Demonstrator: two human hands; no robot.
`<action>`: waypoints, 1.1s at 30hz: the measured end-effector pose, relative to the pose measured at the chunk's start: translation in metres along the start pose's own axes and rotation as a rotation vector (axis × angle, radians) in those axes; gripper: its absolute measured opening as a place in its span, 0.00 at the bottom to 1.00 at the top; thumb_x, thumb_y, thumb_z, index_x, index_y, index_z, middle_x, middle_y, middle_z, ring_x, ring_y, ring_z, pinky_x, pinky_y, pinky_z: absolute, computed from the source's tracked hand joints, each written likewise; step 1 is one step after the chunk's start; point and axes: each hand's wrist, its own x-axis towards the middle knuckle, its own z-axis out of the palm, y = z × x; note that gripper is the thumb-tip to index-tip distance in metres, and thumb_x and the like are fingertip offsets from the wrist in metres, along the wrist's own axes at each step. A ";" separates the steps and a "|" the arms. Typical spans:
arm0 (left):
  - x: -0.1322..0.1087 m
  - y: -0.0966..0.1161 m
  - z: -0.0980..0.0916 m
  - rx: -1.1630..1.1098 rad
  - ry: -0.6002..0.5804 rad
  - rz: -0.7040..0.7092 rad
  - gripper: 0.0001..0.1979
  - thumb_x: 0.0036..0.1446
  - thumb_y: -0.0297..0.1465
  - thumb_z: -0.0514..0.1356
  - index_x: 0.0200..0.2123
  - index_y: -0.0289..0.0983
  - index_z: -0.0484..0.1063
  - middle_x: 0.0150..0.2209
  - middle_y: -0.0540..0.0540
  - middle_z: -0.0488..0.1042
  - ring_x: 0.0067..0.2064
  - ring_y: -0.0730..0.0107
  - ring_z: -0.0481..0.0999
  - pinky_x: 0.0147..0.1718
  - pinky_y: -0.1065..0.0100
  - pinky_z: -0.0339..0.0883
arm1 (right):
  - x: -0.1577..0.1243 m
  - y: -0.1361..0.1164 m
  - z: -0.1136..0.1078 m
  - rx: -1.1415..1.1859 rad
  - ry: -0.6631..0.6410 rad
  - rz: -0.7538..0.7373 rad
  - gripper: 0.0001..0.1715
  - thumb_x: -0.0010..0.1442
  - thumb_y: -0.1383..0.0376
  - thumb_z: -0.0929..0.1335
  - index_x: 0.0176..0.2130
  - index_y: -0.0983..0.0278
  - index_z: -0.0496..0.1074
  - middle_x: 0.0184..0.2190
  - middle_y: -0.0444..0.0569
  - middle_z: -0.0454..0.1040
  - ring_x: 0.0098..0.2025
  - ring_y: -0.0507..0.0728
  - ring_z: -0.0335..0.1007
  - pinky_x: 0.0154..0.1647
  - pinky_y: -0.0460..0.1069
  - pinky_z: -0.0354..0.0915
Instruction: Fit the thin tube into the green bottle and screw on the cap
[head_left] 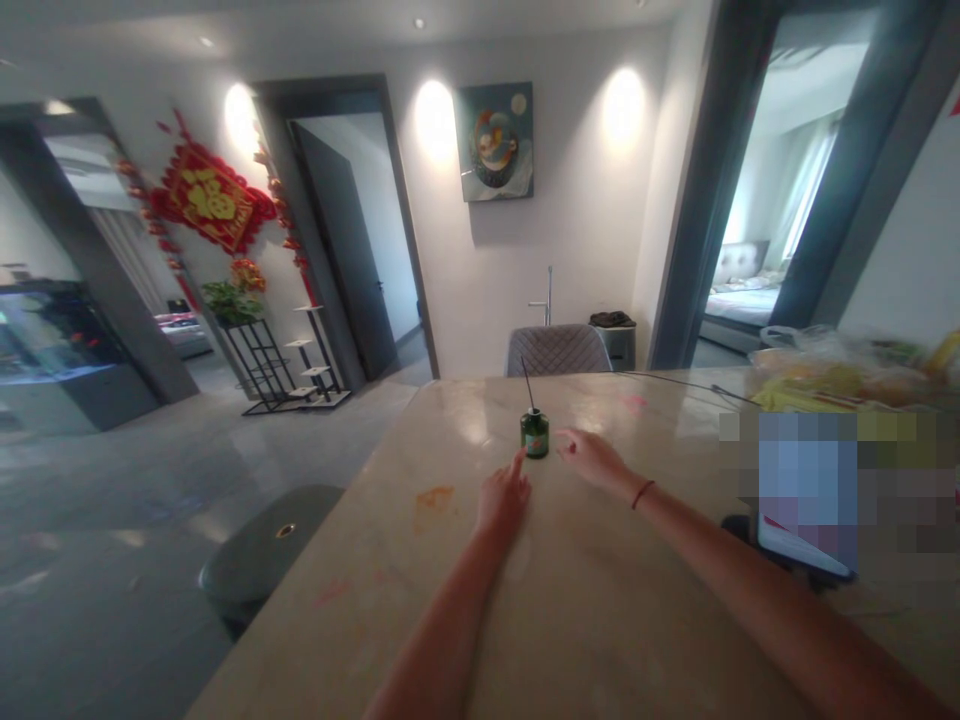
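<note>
A small dark green glass bottle (535, 437) with a label stands upright on the table (585, 600). One thin dark stick (527, 384) rises from its neck and leans to the left, like the reed of a diffuser. My left hand (504, 492) is just in front of the bottle, its index finger stretched out at the bottle's lower left side; whether it touches the glass I cannot tell. To the right of the bottle is my right hand (592, 457), its fingers apart and pointing at it across a small gap. Nothing shows in either hand.
At the right, a tablet-like device (806, 545), partly blurred out, stands on the table before plastic bags (840, 370). A dark cable (675, 382) runs along the far edge. A grey chair (559, 350) is behind the table, and a green stool (270, 550) is at the left.
</note>
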 end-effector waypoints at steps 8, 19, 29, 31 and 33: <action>-0.003 0.004 -0.005 0.076 -0.079 -0.013 0.22 0.60 0.41 0.41 0.29 0.37 0.70 0.29 0.45 0.74 0.33 0.70 0.72 0.31 0.71 0.58 | 0.087 -0.016 0.011 0.205 0.057 0.049 0.22 0.51 0.57 0.67 0.43 0.68 0.72 0.37 0.53 0.75 0.39 0.56 0.70 0.39 0.46 0.62; -0.002 0.004 -0.005 0.096 -0.077 -0.009 0.22 0.61 0.40 0.40 0.30 0.38 0.71 0.30 0.45 0.74 0.33 0.70 0.72 0.30 0.72 0.58 | 0.097 -0.024 -0.016 0.577 0.397 -0.069 0.27 0.55 0.49 0.60 0.34 0.69 0.74 0.33 0.52 0.77 0.34 0.55 0.72 0.33 0.46 0.66; -0.002 0.005 -0.005 0.072 -0.085 0.006 0.20 0.61 0.38 0.42 0.30 0.38 0.71 0.31 0.46 0.75 0.32 0.70 0.72 0.30 0.72 0.58 | 0.059 0.002 -0.013 0.461 -0.001 0.238 0.18 0.52 0.56 0.66 0.23 0.68 0.71 0.20 0.54 0.74 0.19 0.53 0.70 0.18 0.45 0.66; -0.002 0.005 -0.006 0.065 -0.087 0.004 0.20 0.61 0.38 0.42 0.30 0.38 0.70 0.31 0.46 0.75 0.32 0.71 0.72 0.30 0.72 0.57 | 0.051 0.010 0.001 0.191 -0.081 0.215 0.13 0.53 0.62 0.65 0.26 0.69 0.72 0.19 0.54 0.74 0.19 0.54 0.70 0.21 0.45 0.66; -0.002 0.005 -0.006 0.059 -0.083 0.007 0.20 0.61 0.38 0.42 0.29 0.38 0.70 0.31 0.46 0.75 0.32 0.71 0.72 0.29 0.72 0.57 | 0.045 0.014 0.011 -0.043 -0.079 0.184 0.09 0.53 0.65 0.65 0.30 0.69 0.73 0.22 0.56 0.75 0.24 0.55 0.73 0.26 0.46 0.66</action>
